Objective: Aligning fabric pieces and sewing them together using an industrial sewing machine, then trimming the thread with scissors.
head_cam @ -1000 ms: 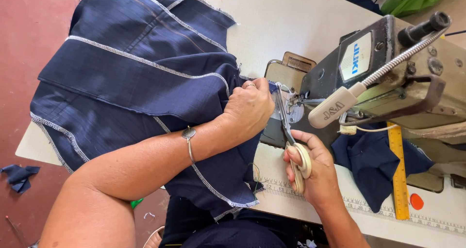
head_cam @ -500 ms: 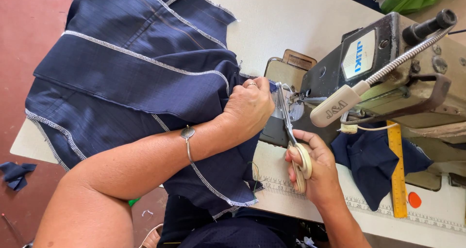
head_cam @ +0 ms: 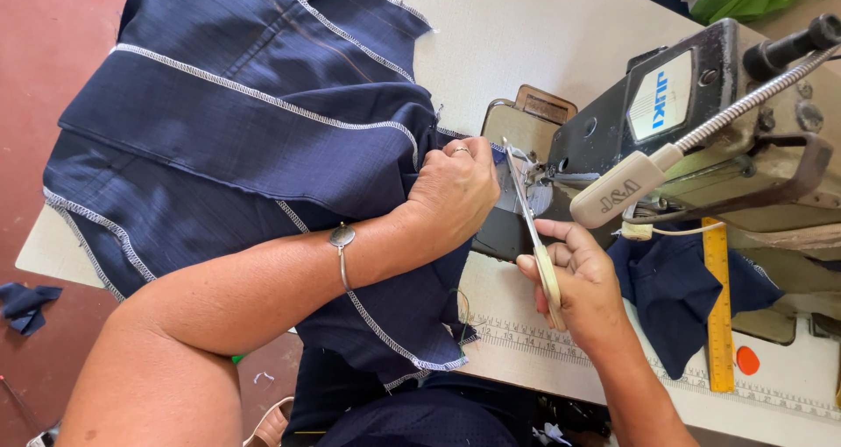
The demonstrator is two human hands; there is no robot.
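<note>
left hand (head_cam: 451,189) fingers bunched, pinching navy fabric (head_cam: 236,158) | right hand (head_cam: 583,285) fingers wrapped round thread snips (head_cam: 533,224) | sewing machine (head_cam: 701,132) just beside

My 2 forearms, both bare, no sleeves in view. Left hand (head_cam: 451,193): 1 thin ring on a finger; slim silver bracelet (head_cam: 341,250) with an oval plate at the wrist. Right hand (head_cam: 583,285): no jewellery visible.

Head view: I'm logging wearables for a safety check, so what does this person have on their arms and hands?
Both forearms are bare, no sleeves or gloves. The left hand wears a ring, its wrist a thin silver bangle with an oval piece. The right hand shows no jewellery.
</note>
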